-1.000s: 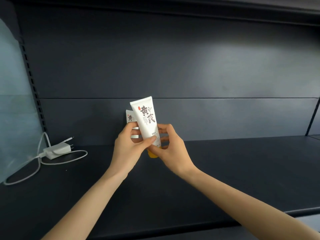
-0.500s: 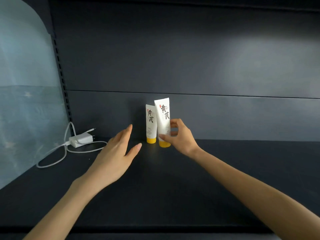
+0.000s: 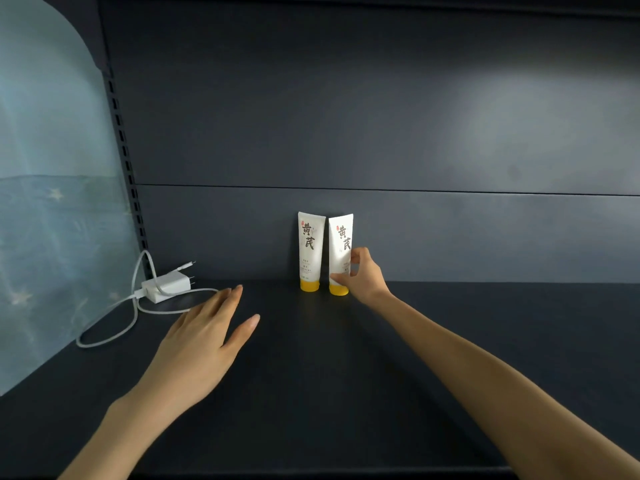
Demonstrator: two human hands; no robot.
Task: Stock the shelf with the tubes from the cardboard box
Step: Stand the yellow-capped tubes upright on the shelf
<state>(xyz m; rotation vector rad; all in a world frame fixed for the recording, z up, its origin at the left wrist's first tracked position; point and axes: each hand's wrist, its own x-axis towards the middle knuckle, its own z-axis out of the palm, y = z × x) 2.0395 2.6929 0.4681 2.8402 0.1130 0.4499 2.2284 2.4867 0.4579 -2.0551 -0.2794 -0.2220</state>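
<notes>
Closest to me, the left hand (image 3: 204, 337) hovers low over the dark shelf (image 3: 346, 393), palm down. Its fingers (image 3: 230, 299) are straight and loose and hold nothing. A second ago it was up helping to steady a tube, and it has since let go and drawn back toward the front edge. Off to its left a white charger (image 3: 169, 285) and its looped cable (image 3: 104, 337) lie on the shelf, beside a pale blue sheet (image 3: 52, 202). Further in, the right hand (image 3: 363, 278) reaches to the back, thumb and forefinger pinching the lower half of the second tube (image 3: 341, 237). A moment back that tube was in the air. Now it stands on its yellow cap, just beside the first tube (image 3: 311, 247) with a thin gap between them, both close to the grey back panel (image 3: 381, 116). By my reckoning this one is as good as placed: the right hand only has to release it, then go for another from the cardboard box, which I can't see from here
</notes>
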